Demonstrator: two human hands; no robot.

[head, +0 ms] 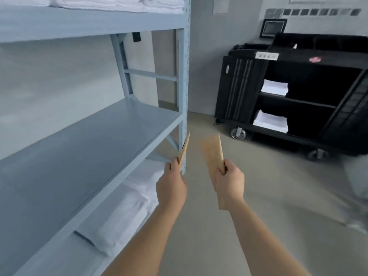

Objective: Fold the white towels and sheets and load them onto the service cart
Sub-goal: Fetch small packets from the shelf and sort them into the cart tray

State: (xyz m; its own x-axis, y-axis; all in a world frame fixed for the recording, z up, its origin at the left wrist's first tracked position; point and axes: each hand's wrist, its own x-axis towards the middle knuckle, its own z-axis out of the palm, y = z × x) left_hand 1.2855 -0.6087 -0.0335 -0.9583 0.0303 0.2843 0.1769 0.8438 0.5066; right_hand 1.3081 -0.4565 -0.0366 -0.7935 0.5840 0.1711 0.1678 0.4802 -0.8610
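Observation:
My left hand (pixel 171 186) grips a thin tan board (pixel 184 150) seen edge-on, beside the shelf's front post. My right hand (pixel 229 186) grips a second, wider tan board (pixel 214 156), blurred by motion. The black service cart (pixel 249 80) stands at the back right and holds folded white linen on its middle shelf (pixel 274 87) and on its bottom shelf (pixel 270 121). Folded white sheets (pixel 119 216) lie on the lowest level of the grey-blue shelving, and white towels (pixel 111 3) are stacked on its top level.
The grey-blue metal shelving (pixel 83 136) fills the left side, its middle shelf bare. Grey floor (pixel 268 196) stretches between me and the cart. A small screen (pixel 272 27) hangs on the back wall. Something pale and blurred (pixel 356 182) sits at the right edge.

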